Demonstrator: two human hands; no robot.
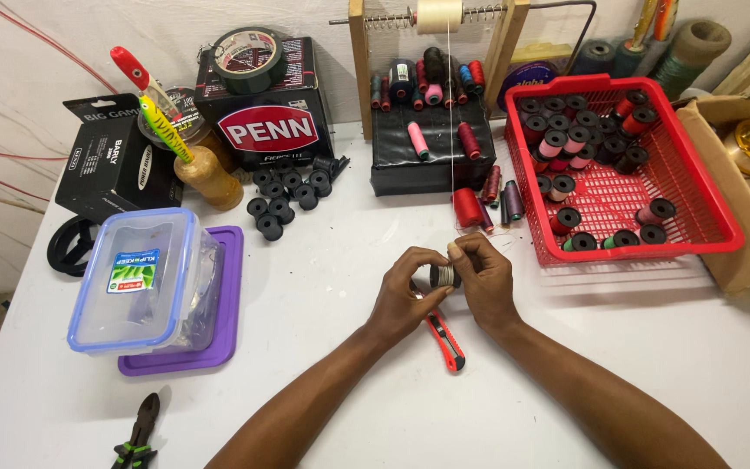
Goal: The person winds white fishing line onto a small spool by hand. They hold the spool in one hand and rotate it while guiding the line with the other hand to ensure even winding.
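Currently pinching a small spool point(445, 275) between left hand point(408, 297) and right hand point(482, 280), both grips closed on it, mid-surface. Thread point(450, 130) is running taut from the big cone point(438, 15) at 12 o'clock, feeding straight. Cutter point(444, 340) is lying beneath, at 6, within reach.

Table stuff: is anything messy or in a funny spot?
A few thread spools lie loose on the table beside the red basket, not in it. The red utility knife lies partly under the left hand.

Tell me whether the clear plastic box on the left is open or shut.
Shut: the blue-rimmed lid sits flat on the clear box, which rests on a purple lid.
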